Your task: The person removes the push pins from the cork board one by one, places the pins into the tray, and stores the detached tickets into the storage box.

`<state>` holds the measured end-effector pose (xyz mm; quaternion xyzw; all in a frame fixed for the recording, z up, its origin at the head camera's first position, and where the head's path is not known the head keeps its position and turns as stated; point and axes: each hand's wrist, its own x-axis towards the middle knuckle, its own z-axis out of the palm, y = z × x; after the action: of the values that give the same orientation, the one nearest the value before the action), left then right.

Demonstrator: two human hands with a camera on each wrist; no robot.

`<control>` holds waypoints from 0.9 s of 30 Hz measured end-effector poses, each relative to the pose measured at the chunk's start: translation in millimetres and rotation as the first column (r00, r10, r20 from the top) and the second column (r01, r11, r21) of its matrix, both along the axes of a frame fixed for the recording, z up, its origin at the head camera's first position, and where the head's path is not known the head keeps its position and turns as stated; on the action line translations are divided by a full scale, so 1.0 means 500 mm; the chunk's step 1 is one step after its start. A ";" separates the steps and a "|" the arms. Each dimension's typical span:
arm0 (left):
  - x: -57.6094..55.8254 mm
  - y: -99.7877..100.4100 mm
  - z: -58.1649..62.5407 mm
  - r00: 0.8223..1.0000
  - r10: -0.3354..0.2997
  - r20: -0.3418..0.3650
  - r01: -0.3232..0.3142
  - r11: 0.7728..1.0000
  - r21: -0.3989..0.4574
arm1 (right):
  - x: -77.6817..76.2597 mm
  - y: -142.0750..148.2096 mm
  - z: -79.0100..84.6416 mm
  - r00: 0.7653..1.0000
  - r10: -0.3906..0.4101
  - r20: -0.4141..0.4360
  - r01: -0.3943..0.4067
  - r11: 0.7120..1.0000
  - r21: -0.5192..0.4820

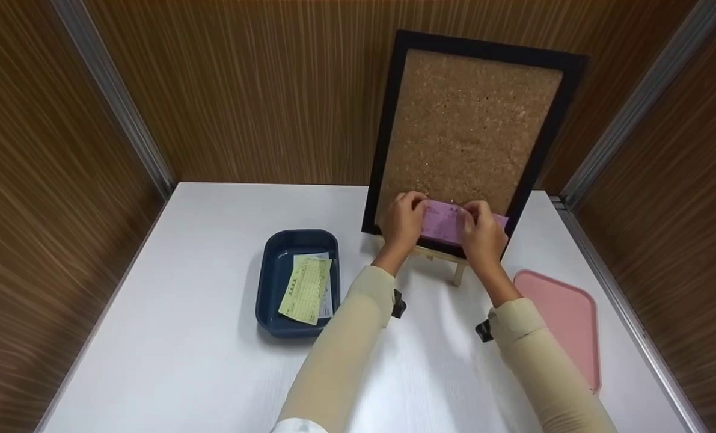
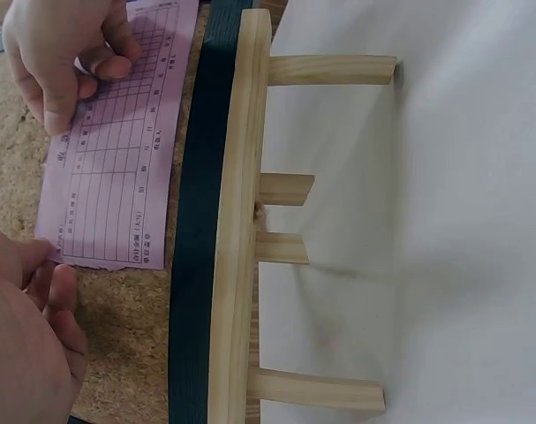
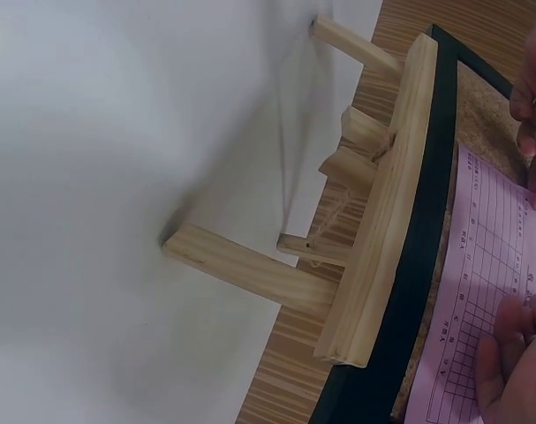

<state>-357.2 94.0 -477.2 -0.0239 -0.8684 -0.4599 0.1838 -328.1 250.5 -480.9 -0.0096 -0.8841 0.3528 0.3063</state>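
Observation:
A pink printed receipt slip (image 1: 440, 221) lies against the lower part of a black-framed corkboard (image 1: 472, 120), its printed lines clear in the left wrist view. My left hand (image 1: 403, 221) pinches the slip's upper left corner between thumb and fingertips. Further right, my right hand (image 1: 483, 233) holds the slip at its upper edge with curled fingers, and the slip's right end shows beyond it. Both hands are also at the slip (image 3: 484, 256) in the right wrist view. Whether a pin sits under either set of fingertips is hidden.
The corkboard stands on a small wooden easel (image 2: 237, 212) with short legs. On the left, a dark blue tray (image 1: 267, 300) holds a yellow-green slip (image 1: 305, 291) over a pale bluish one (image 1: 326, 300). A pink tray (image 1: 565, 325) lies right. Wood-grain walls (image 1: 261, 96) enclose the white table (image 1: 189, 337).

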 end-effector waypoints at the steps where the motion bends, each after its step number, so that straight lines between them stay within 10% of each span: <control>1: 0.000 -0.001 0.000 1.000 0.000 0.000 0.000 1.000 -0.002 | 0.001 0.000 0.000 1.000 0.007 0.000 -0.007 1.000 -0.010; 27: 0.014 -0.022 0.006 0.998 -0.070 0.011 0.069 0.997 0.036 | 0.041 0.030 -0.001 0.970 0.236 0.054 -0.215 0.944 -0.250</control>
<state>-350.3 82.8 -474.4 -0.0479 -0.8597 -0.4817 0.1627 -307.3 265.4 -481.2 0.0397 -0.8416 0.4901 0.2232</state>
